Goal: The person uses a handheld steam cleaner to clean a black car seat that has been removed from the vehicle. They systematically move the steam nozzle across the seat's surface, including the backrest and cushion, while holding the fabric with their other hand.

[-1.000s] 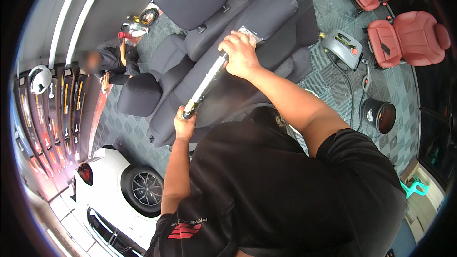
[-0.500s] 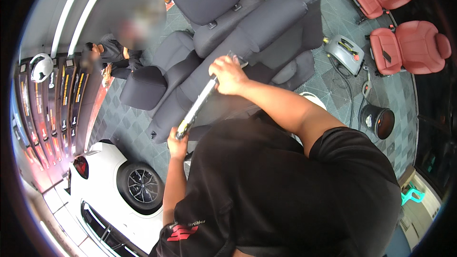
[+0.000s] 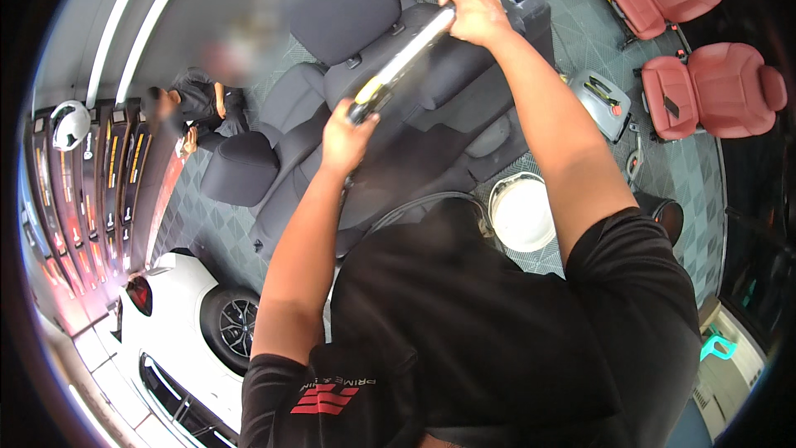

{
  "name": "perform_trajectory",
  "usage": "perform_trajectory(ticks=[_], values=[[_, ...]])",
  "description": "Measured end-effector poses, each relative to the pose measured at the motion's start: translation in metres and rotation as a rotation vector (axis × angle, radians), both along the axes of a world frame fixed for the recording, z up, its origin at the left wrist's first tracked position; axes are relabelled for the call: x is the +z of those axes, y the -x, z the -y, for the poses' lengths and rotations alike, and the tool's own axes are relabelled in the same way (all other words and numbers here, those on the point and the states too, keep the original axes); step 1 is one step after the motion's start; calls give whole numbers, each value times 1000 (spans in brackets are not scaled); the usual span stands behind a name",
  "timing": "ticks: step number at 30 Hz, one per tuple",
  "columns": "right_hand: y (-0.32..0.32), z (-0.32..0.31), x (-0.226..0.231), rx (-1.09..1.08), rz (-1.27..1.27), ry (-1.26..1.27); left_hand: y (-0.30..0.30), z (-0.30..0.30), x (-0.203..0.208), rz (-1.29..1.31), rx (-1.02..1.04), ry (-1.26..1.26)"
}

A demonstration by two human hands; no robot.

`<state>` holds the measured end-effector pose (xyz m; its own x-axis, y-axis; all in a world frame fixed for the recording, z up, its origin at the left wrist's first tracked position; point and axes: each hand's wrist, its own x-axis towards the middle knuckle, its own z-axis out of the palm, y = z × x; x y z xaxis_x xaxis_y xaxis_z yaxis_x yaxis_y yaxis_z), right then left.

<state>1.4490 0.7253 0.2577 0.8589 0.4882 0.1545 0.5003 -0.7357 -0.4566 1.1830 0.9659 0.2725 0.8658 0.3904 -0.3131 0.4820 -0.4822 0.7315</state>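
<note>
A silver vacuum wand point(image 3: 419, 41) slants over the dark grey car seat point(image 3: 464, 70). My right hand point(image 3: 474, 15) is closed around its far upper part, beyond the seat's middle. Lower down, my left hand point(image 3: 347, 139) grips the wand's black end beside a yellow part. The wand's far tip is hidden behind my right hand, so I cannot tell whether it touches the fabric. A dark hose point(image 3: 427, 197) curves in front of my body.
A white bucket point(image 3: 524, 211) stands right of my body. Beyond it are a grey machine point(image 3: 599, 104) and two red car seats point(image 3: 730, 87). A white car point(image 3: 178, 323) is at lower left. Another person point(image 3: 199, 99) sits at the left, beside the grey headrest point(image 3: 240, 168).
Both hands have moved farther away, carrying the wand up and to the right across the seat. The white bucket and the hose now show more fully.
</note>
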Motion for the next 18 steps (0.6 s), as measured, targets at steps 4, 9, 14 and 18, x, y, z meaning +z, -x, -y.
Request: perform_trajectory(ticks=[4, 9, 14, 18], values=[[-1, -12, -8, -84, -172, 110, -13, -14, -53, -56, 30, 226], [39, -37, -16, -65, -110, 90, 28, -32, -59, -30, 81, 211], [110, -95, -16, 30, -164, 62, 113, -82, -69, -9, 155, 238], [158, -122, -17, 82, -162, 21, 170, -100, -69, -48, 218, 221]])
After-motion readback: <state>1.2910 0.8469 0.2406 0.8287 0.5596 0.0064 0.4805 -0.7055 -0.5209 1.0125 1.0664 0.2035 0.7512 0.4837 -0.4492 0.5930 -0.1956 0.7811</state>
